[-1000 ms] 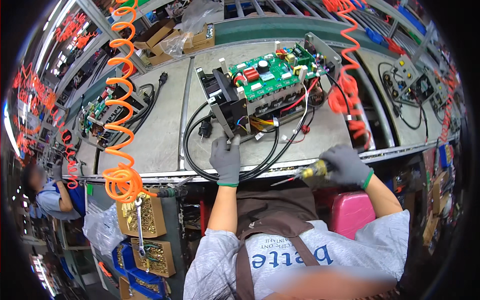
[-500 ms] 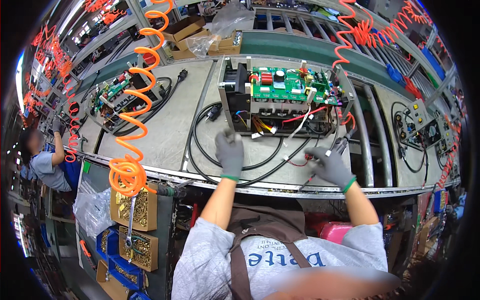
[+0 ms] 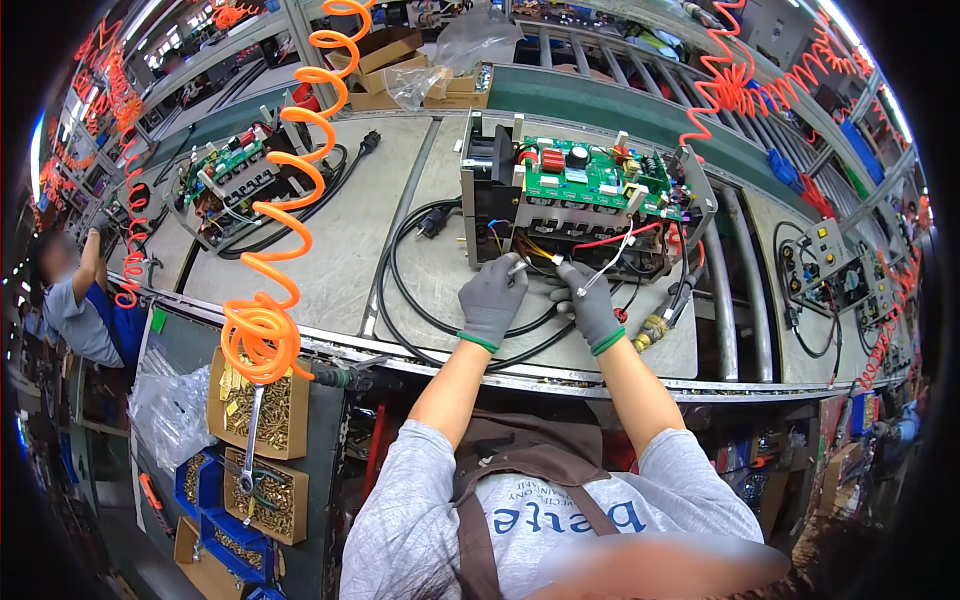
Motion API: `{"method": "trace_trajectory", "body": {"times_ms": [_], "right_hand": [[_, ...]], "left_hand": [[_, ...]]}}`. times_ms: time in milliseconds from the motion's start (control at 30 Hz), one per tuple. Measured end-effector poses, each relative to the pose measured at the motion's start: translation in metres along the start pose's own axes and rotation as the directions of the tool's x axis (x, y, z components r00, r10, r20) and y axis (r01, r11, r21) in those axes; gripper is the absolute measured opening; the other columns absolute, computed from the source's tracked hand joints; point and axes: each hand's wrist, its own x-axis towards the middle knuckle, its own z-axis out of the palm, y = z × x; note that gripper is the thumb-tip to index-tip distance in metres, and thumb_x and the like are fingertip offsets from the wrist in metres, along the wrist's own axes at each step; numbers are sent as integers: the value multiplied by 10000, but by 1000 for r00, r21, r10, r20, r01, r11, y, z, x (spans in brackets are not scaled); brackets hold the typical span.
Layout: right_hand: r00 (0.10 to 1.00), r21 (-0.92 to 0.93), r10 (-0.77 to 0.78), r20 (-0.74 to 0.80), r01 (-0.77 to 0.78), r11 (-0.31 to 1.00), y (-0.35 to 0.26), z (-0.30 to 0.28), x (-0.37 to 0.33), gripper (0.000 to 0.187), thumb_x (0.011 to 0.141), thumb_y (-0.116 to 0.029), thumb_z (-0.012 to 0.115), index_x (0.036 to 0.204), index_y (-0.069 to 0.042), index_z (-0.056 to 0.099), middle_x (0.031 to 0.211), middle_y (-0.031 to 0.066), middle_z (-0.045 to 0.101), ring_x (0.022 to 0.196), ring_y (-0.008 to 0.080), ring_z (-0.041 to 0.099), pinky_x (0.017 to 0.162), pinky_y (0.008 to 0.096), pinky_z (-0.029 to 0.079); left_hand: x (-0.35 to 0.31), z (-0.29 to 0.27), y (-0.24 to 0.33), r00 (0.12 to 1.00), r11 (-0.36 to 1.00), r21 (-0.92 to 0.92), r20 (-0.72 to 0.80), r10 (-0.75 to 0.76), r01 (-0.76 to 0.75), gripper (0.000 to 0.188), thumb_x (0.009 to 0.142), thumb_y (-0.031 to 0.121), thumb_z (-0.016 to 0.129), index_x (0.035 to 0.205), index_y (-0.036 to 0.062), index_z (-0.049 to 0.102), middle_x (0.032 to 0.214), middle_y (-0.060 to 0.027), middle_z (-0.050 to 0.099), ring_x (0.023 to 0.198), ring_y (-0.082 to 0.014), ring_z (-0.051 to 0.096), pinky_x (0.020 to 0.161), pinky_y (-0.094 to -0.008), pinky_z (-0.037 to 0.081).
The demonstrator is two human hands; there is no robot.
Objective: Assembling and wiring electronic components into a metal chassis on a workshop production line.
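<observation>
An electronics unit (image 3: pixel 585 228) with a green circuit board (image 3: pixel 600 180) on top stands on the metal bench in front of me. My left hand (image 3: pixel 492 300), in a grey glove, is closed at its lower front, with a small whitish connector (image 3: pixel 518 267) at the fingertips. Beside it my right hand (image 3: pixel 590 302), gloved too, pinches by the white plug (image 3: pixel 556 260) of some yellow wires; the fingers partly hide the grip. A white cable (image 3: pixel 608 262) hangs down over that hand. Right of it lies a hand tool with a yellowish end (image 3: pixel 652 328).
A black power cord (image 3: pixel 392 285) loops on the bench at left. Orange coiled air hoses (image 3: pixel 290 210) hang down. Another unit (image 3: pixel 225 185) sits at far left, where a person works. Boxes of brass screws (image 3: pixel 265 415) stand at lower left; metal rollers (image 3: pixel 722 290) run at right.
My right hand has left the tool at the right and moved left to the wires. My left hand has moved slightly right, up to the unit's lower front. The view has shifted slightly.
</observation>
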Motion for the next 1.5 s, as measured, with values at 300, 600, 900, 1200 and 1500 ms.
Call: {"method": "trace_trajectory", "body": {"times_ms": [300, 600, 900, 1200, 1500], "right_hand": [[999, 200, 32, 32, -38, 979, 9, -18, 12, 279, 955, -254, 671, 1119, -29, 654, 878, 65, 679, 635, 105, 612, 508, 223, 504], [964, 610, 178, 197, -262, 748, 2, -20, 17, 174, 978, -187, 639, 1070, -39, 651, 883, 78, 701, 648, 111, 633, 484, 199, 513], [1000, 104, 16, 10, -17, 994, 8, -13, -1, 202, 935, -201, 691, 1086, -69, 661, 994, 44, 709, 730, 130, 676, 565, 225, 548], [982, -313, -189, 19, 185, 931, 29, -3, 7, 286, 901, -194, 686, 1123, -66, 560, 863, 37, 675, 703, 171, 666, 589, 304, 544], [577, -859, -794, 191, 489, 149, 25, -7, 19, 451, 828, -188, 734, 1254, -187, 587, 929, 90, 636, 758, 294, 666, 645, 406, 531]], "left_hand": [[-4, -5, 1, 959, 951, -154, 132, -250, 269, 270, 862, 245, 714, 1115, 150, 705, 1008, -52, 730, 818, -195, 722, 745, -325, 567], [0, -3, 25, 925, 936, -203, 312, -216, 287, 229, 891, 311, 657, 1058, 165, 711, 921, -84, 702, 788, -265, 687, 704, -366, 558], [8, 9, 52, 677, 448, -510, 509, -532, 735, 264, 916, 257, 677, 988, 5, 696, 766, -39, 667, 572, -96, 582, 490, -254, 446], [-11, 15, 15, 763, 657, -391, 293, -575, 645, 368, 868, 140, 715, 1179, -36, 627, 796, -62, 686, 576, -106, 606, 480, -248, 459], [-7, 15, 29, 687, 525, -454, 360, -631, 720, 458, 833, 146, 701, 1227, -75, 619, 854, -105, 725, 650, -123, 657, 578, -266, 520]]}}
